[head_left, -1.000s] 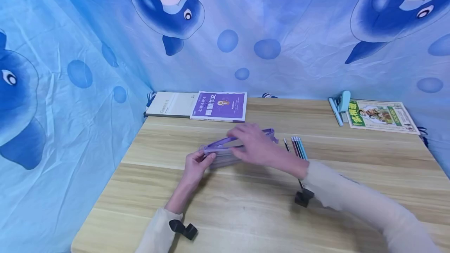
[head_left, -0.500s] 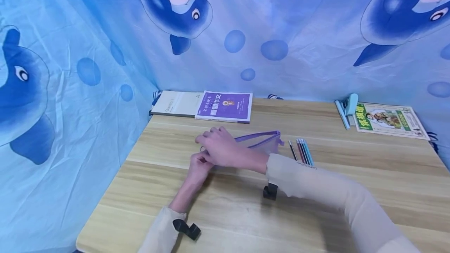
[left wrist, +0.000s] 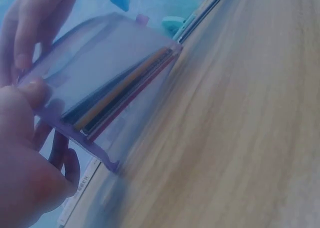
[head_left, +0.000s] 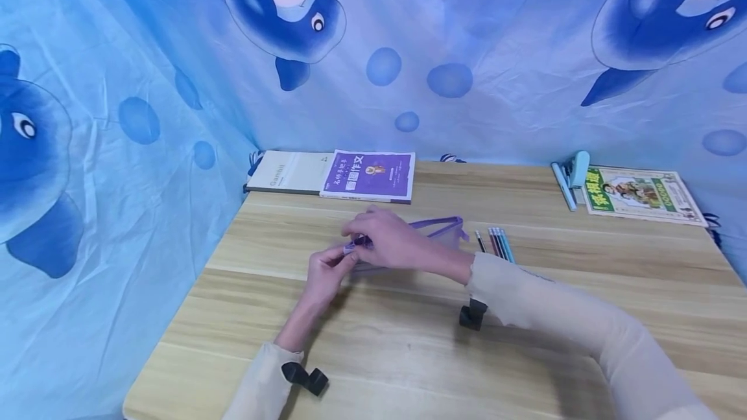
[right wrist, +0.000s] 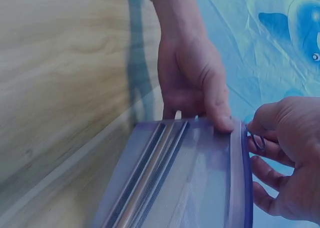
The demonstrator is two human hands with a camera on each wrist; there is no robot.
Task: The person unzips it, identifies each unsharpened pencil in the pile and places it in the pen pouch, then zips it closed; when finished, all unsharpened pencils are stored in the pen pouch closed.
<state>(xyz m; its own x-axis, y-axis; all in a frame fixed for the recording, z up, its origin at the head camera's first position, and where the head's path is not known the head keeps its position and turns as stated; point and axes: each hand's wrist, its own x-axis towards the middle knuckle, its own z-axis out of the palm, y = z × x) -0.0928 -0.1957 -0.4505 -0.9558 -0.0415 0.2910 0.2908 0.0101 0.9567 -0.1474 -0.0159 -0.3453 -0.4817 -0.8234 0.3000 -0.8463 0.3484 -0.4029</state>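
Note:
A see-through mesh pencil case (head_left: 448,235) with a purple zip edge is held up over the table, its zip gaping at the right end in the head view. My left hand (head_left: 324,275) pinches its left end between thumb and fingers. Across the case reaches my right hand (head_left: 388,238), thumb and forefinger pinching the zip's pull ring (right wrist: 258,142) near that same end. Several pencils (left wrist: 125,90) lie inside, showing through the mesh in both wrist views. The right hand covers the zip's left part in the head view.
Several pencils (head_left: 500,245) lie right of the case, beside a dark pencil (head_left: 480,242). At the back left are a white book (head_left: 292,170) and a purple book (head_left: 373,177). A turquoise stapler (head_left: 579,169), a light-blue pen (head_left: 563,185) and a comic booklet (head_left: 642,196) sit at the back right.
My right hand went from over the case's middle leftward to its left end, then slightly back right, now gripping the pull. The left hand keeps its hold on the end.

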